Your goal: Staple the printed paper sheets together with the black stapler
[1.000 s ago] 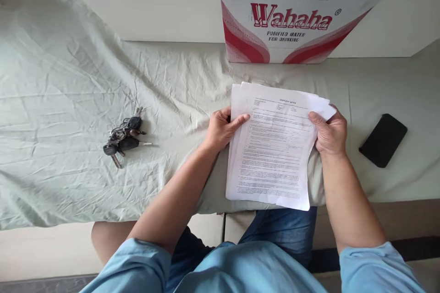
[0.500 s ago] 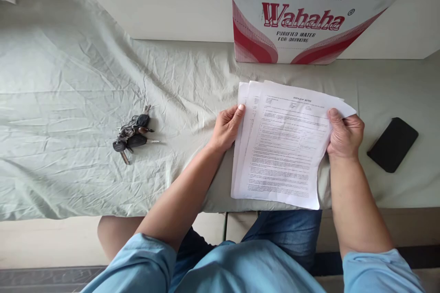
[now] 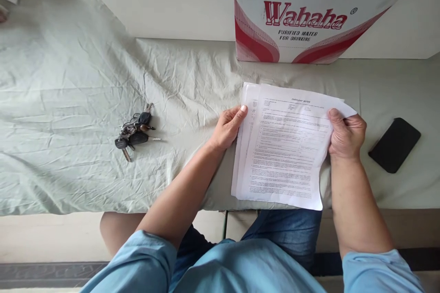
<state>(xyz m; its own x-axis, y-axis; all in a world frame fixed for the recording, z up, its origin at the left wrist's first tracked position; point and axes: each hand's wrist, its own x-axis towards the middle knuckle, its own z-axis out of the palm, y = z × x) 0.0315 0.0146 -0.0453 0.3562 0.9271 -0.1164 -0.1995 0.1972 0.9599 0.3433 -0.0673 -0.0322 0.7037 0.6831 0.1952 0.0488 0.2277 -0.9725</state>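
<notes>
Papers [image 3: 285, 146] sit between the person's two hands, a loose stack of printed sheets a bit fanned out so the edges of the lower pages peek out on the left side. The left hand [image 3: 228, 127] is against the stack's left edge, fingers curled and the thumb lying along the paper's edge, so its grip looks more like a light steadying touch than a full clamp. The right hand [image 3: 346, 135] has a closed grip on the stack's upper right corner, thumb on top and fingers tucked behind the sheets. The stack hangs over the near edge of the bed [image 3: 68, 100], which is covered in a wrinkled pale green sheet, and the bottom of the pages reaches out above the person's jeans [image 3: 288, 233].

Off to the left, well apart from the papers, there's a bunch of keys [image 3: 134, 132] lying on the sheet. On the right, near the right hand, a black phone [image 3: 394, 144] lies flat. Up behind the papers stands a white and red cardboard box [image 3: 309, 13] printed with "Wahaha, purified water for drinking."
</notes>
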